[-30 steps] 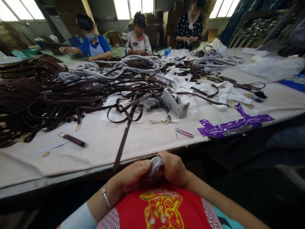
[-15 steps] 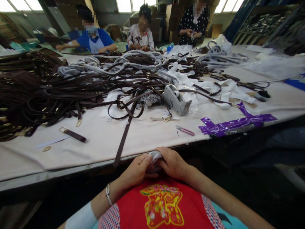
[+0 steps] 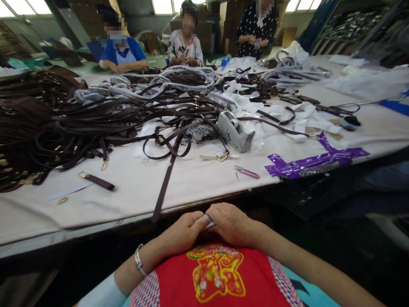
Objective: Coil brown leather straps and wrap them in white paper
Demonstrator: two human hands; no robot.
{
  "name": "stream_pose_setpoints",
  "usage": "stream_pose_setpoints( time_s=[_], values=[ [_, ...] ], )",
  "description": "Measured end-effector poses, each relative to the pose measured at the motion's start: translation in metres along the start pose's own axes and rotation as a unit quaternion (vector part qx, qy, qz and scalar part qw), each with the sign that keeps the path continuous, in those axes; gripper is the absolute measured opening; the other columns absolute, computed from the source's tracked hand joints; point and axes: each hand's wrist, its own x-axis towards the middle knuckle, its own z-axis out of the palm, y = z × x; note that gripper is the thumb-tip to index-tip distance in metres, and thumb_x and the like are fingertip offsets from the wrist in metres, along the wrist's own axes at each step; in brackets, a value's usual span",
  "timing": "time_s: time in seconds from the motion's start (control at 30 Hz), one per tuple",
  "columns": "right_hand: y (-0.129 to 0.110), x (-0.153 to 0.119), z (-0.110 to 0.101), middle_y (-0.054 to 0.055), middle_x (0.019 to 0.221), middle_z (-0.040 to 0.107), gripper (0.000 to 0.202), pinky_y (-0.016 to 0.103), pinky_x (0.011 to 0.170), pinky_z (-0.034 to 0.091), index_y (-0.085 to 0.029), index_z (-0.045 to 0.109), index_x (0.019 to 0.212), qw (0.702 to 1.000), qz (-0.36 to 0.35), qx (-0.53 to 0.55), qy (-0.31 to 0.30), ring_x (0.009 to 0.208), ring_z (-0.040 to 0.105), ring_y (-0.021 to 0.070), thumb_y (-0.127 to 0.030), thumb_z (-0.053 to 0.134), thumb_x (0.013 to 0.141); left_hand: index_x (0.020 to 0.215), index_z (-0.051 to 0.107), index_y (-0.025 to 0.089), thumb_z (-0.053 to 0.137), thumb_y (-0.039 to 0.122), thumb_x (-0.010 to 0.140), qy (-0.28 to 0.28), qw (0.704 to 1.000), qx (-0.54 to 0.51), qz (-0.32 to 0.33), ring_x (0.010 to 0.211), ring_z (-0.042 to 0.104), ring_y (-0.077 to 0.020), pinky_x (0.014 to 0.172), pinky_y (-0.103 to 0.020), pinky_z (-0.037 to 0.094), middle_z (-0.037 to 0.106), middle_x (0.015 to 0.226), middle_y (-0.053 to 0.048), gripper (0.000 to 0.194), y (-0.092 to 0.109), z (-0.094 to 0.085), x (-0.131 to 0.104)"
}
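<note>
Below the near edge of the long cloth-covered worktable [image 3: 198,183], just above a red printed shirt [image 3: 214,273], a small pale, translucent scrap of wrapping material [image 3: 208,222] is pinched between the left hand [image 3: 183,232] and the right hand [image 3: 231,224]. Both hands are closed, fingertips pressed together over the scrap, so that only a sliver of it is shown.

As a judgement from how things lie, the work on this one piece is under way and not finished: the scrap is gripped close to the body and nothing has been set down beside it. Much appears left to do, since a large tangle of dark brown leather straps with brass rings [image 3: 105,123] is heaped across the table, with white paper wrappings [image 3: 252,106] mixed among them. A grey tape dispenser [image 3: 234,132], small pink-handled snips [image 3: 246,172] and a short brown strap tab with a buckle [image 3: 97,181] lie untouched, well apart from the hands.

What is folded inside the scrap cannot be made out; it is covered by the fingers. The palms are hidden. Across the table, the co-workers' hands are too small for their work to be read, and the strap heap is cut off at the left edge.
</note>
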Motion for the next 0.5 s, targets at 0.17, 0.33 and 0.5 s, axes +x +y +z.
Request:
stream_pose_setpoints(
  time_s=[0.17,0.33,0.5],
  values=[
    [-0.003,-0.003,-0.002,0.008,0.085,0.066,0.014,0.034,0.070,0.041,-0.015,0.060,0.090,0.998,0.009,-0.055,0.002,0.077,0.059,0.0218,-0.025,0.052,0.095,0.084,0.055,0.020,0.030,0.051,0.102,0.001,0.997,0.066,0.049,0.076,0.051,-0.0184,0.076,-0.031,0.041,0.058,0.083,-0.001,0.044,-0.003,0.001,0.003],
    [-0.001,-0.004,-0.001,0.009,0.088,0.066,0.010,0.036,0.072,0.040,-0.016,0.060,0.088,0.997,-0.007,-0.082,0.013,0.079,0.058,0.0219,-0.022,0.053,0.092,0.085,0.057,0.019,0.034,0.054,0.100,-0.052,0.998,-0.001,0.047,0.077,0.050,-0.0179,0.077,-0.030,0.041,0.057,0.084,-0.001,0.045,-0.008,-0.003,0.001],
    [0.001,0.000,0.004,0.009,0.091,0.066,0.009,0.035,0.075,0.041,-0.016,0.060,0.090,0.997,-0.009,-0.076,0.016,0.082,0.058,0.0213,-0.022,0.055,0.091,0.085,0.061,0.015,0.040,0.061,0.097,-0.081,0.981,-0.173,0.010,0.066,0.043,-0.0136,0.063,-0.026,0.036,0.054,0.076,0.000,0.052,-0.015,-0.002,0.000]
  ],
)
